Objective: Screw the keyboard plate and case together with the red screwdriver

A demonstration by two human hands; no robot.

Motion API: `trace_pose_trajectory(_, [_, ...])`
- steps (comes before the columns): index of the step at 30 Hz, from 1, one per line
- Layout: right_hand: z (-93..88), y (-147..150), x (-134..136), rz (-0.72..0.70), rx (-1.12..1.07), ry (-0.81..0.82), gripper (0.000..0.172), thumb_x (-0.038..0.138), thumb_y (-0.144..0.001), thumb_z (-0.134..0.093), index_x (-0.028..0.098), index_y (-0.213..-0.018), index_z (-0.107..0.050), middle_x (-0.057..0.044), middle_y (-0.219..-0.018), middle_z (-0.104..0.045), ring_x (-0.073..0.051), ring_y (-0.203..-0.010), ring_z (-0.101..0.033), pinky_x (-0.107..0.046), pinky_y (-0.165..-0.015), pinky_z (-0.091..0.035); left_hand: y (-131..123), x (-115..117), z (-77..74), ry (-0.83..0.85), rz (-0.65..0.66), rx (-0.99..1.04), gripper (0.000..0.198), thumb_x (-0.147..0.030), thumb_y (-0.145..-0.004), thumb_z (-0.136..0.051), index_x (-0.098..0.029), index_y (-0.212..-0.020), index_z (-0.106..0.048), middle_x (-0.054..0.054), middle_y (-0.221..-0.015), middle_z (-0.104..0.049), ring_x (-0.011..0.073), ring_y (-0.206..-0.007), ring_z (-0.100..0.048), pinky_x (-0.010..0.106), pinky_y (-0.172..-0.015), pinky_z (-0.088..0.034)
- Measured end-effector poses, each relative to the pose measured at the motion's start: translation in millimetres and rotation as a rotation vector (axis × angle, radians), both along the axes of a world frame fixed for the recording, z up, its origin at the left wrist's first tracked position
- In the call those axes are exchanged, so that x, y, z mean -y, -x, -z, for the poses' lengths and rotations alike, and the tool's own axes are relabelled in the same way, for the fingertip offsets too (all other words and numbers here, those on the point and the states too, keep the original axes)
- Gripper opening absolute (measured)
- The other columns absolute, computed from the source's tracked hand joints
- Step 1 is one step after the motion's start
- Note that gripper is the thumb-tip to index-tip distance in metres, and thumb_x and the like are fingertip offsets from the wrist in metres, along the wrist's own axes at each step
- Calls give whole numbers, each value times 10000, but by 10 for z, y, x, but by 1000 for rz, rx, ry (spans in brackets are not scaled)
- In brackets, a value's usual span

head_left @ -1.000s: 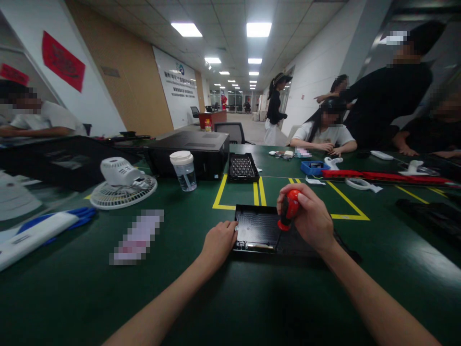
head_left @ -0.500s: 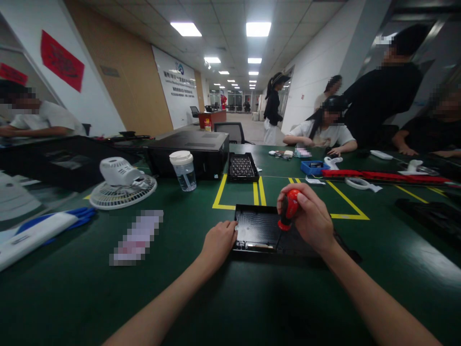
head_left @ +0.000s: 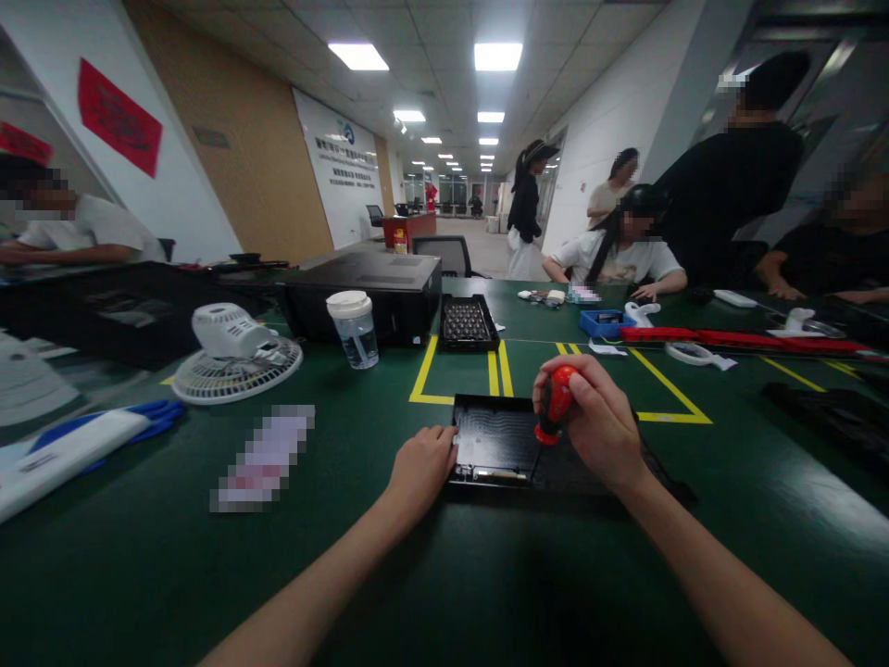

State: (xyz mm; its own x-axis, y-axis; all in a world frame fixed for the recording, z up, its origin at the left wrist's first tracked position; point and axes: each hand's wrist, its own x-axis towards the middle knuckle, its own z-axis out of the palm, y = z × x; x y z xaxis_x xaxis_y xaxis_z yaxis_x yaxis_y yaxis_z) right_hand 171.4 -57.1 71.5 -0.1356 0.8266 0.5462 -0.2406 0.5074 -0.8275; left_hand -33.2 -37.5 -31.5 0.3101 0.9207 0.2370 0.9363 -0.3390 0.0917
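A shallow black plastic panel (head_left: 494,434) with a raised rim lies on the green table in front of me. My left hand (head_left: 425,463) is closed on its left edge, fingers bent over the rim. In my right hand (head_left: 603,421) is a stubby screwdriver (head_left: 554,408) with a red and black handle, gripped from above. It points downward over the middle of the panel; its tip is too small to make out. The right hand and forearm cover part of the panel's right side.
Yellow tape (head_left: 455,400) marks the table beyond the panel. Further back stand a tray of small round parts (head_left: 469,322), a lidded cup (head_left: 356,329), a large black case (head_left: 368,283) and a blue box (head_left: 604,322). A white fan (head_left: 240,357) lies left. People work across the table.
The screwdriver handle has turned slightly in my right hand, which stays in about the same place. My left hand and the panel have not moved. People in the background shifted a little.
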Motion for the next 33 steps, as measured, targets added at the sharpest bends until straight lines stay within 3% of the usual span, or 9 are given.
trace_pose_trajectory(33, [20,5,61,240,254,-44,193,339,-881,-440,206,-1012,-485,-24,-834,-544,-141,-681,-576,-288,-584,-465,0,-1,4,-5,14,11,285,-291,-881,-359,-216,-1103,-522,44,-977,-606,168,-875,-558,279,-729,-463])
